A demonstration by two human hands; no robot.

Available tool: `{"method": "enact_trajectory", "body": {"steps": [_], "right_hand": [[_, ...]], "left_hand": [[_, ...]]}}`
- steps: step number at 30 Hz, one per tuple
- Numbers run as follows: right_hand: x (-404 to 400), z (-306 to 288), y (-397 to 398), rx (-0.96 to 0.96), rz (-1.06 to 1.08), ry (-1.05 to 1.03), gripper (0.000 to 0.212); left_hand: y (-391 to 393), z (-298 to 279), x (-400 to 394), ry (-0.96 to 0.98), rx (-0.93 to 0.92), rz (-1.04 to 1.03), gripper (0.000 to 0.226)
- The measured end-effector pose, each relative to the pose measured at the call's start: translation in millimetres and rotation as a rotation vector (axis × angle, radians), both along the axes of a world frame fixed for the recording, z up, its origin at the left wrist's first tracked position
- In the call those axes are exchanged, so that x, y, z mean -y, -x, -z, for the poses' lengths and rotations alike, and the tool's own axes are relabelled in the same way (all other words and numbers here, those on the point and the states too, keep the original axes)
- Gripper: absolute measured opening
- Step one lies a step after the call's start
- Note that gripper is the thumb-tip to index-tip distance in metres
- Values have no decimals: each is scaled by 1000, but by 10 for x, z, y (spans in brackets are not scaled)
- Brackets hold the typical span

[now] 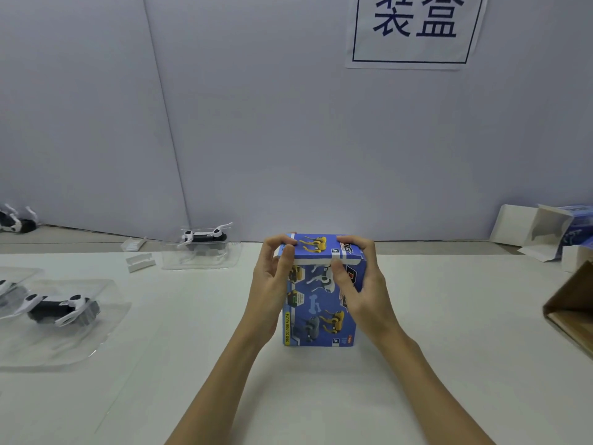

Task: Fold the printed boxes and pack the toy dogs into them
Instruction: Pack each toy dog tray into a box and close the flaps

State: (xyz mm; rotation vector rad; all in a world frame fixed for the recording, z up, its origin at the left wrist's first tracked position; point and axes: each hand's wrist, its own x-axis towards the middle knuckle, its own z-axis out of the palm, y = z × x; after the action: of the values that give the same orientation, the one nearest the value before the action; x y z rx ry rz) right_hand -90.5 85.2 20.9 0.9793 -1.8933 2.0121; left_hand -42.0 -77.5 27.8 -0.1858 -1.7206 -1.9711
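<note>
On table (321,396): left hand (272,284), right hand (362,290) both grip upright printed box (317,309).

Open white table (449,364) lies on both sides of the upright blue box (321,300), which sits mid-table as the central obstacle. To the left, two toy dogs in clear trays block the way: one near (61,308), one farther back (203,237), with small white inserts (139,261) between them. On the right edge a brown carton (572,311) juts in, and opened boxes (545,234) crowd the far right corner.
</note>
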Motion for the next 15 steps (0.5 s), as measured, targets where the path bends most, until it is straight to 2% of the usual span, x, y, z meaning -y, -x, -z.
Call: {"method": "enact_trajectory", "body": {"steps": [3,5,7,11,13,15], "right_hand": [[-7,-8,-44,59,-67,39,38],[5,-10,-82,118,-113,70,43],[20,-24,-96,142,-119,89,35],[28,-62,-63,117,-6,63,31],[26,-55,-47,69,77,82,28],[21,-35,-49,65,143,157,26]], "left_hand": [[10,91,-59,66,-37,-11,23],[17,118,-103,66,-52,-37,25],[27,124,-113,83,-61,-82,29],[23,139,-115,131,-70,-218,33],[10,143,-161,128,-78,-239,45],[-2,174,-198,242,-84,-342,66]]}}
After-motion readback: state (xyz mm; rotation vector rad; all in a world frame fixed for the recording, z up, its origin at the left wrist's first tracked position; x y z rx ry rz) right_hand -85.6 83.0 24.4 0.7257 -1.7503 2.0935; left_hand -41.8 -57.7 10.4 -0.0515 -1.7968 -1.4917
